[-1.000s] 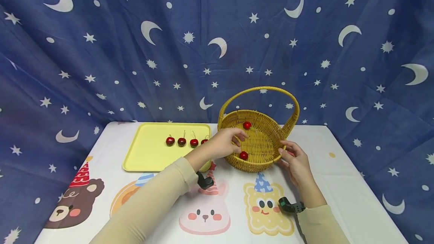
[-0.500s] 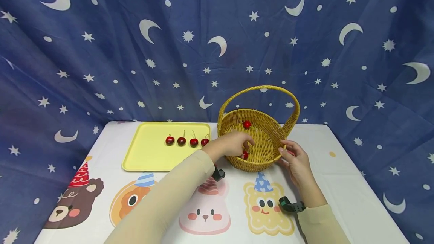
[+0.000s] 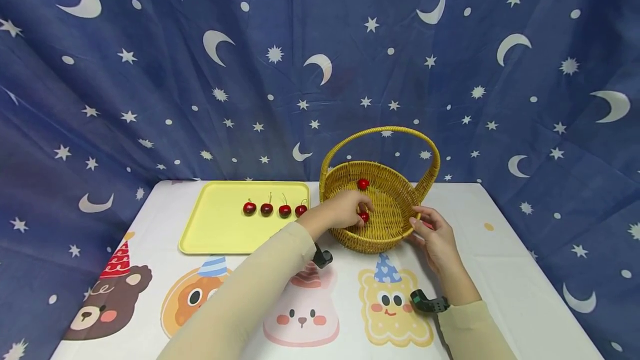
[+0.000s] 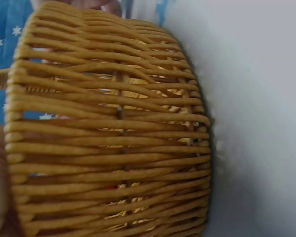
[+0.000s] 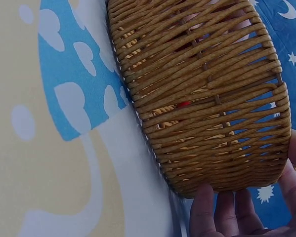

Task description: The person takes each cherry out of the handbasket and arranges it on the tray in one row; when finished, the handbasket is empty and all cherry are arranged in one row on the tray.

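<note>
A woven basket (image 3: pixel 350 240) with a tall arched handle stands on the table, right of the middle. My left hand (image 3: pixel 345 210) reaches over its near left rim and pinches a red cherry (image 3: pixel 364 217) low inside. In the left wrist view, the basket's wickerwork (image 4: pixel 113 148) hides most of that hand, and the cherry's grip is out of sight there. A second cherry (image 3: pixel 363 184) lies toward the back of the basket. At the right side, my right hand (image 3: pixel 435 238) holds the rim, thumb on top and fingers (image 5: pixel 227 212) against the outer wall.
A yellow tray (image 3: pixel 215 232) lies left of the basket, with several stemmed cherries (image 3: pixel 266 209) in a row near its right end. The left forearm crosses in front of the tray. A blue star-and-moon curtain (image 3: pixel 280 71) hangs behind the printed tablecloth (image 3: pixel 505 271).
My left hand has moved right and closed on the near cherry, which has shifted slightly away from the front rim. The right hand keeps its hold on the basket.
</note>
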Demonstrator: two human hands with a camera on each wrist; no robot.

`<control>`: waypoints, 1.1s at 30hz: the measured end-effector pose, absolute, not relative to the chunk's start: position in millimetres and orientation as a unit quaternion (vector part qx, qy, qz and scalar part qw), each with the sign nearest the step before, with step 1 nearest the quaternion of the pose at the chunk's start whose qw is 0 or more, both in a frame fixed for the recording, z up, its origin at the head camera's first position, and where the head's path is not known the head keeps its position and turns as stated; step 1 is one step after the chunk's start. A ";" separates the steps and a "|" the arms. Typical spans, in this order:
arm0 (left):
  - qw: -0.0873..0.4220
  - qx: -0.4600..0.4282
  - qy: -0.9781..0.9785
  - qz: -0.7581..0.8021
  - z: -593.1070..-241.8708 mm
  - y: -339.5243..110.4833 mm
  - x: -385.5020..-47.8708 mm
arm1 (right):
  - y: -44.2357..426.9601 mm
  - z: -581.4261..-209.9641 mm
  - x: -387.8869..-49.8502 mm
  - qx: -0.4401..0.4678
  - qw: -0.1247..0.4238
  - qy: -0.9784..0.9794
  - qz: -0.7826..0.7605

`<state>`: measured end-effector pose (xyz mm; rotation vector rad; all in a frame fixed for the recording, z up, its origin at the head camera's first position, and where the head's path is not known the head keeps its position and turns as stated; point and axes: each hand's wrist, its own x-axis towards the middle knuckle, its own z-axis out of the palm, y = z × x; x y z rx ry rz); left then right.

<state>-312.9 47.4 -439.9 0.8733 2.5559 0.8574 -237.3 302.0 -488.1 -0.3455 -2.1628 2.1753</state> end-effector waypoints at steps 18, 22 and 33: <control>0.067 0.271 0.849 0.449 -415.7 -29.4 -277.8 | 301.0 -488.1 -237.1 -0.112 0.025 -0.716 0.689; 0.036 0.252 0.843 0.473 -416.2 -63.1 -269.2 | 301.3 -488.3 -235.9 -0.116 0.023 -0.711 0.693; -0.017 0.111 0.895 0.432 -431.5 -175.9 -271.4 | 300.3 -487.8 -237.2 -0.117 0.025 -0.712 0.691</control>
